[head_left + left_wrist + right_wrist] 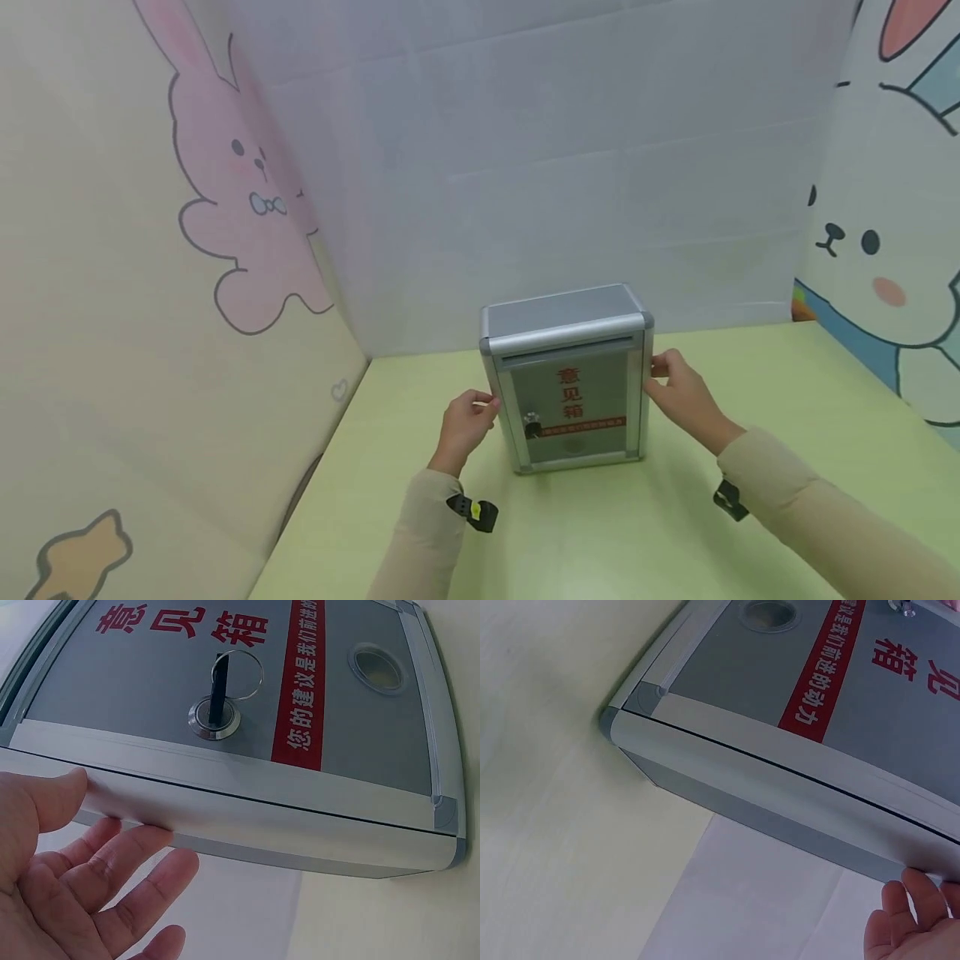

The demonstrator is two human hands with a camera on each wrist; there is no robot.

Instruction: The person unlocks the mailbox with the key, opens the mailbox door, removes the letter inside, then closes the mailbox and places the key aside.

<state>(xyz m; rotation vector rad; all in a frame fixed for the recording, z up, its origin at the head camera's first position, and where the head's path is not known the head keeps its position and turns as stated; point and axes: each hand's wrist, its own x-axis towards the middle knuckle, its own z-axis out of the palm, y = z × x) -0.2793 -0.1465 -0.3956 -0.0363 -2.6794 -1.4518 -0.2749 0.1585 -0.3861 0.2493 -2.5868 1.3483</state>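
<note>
A grey metal suggestion box (592, 392) with a silver frame stands upright on the table. Its front carries red characters, a red printed strip (301, 690) and a small round window (379, 669). A black key (219, 686) on a ring sits in the lock at the left of the front door. My left hand (462, 427) touches the box's left side with the thumb and some fingertips, the fingers spread and loosely bent. On the opposite side, my right hand (681, 398) has its fingertips right at the frame; its thumb is hidden in the right wrist view.
The pale green table (360, 533) reaches back to a white cloth wall (525, 167). Side walls with printed cartoon rabbits (225, 192) stand left and right. A slot (570, 352) runs across the top of the box's front.
</note>
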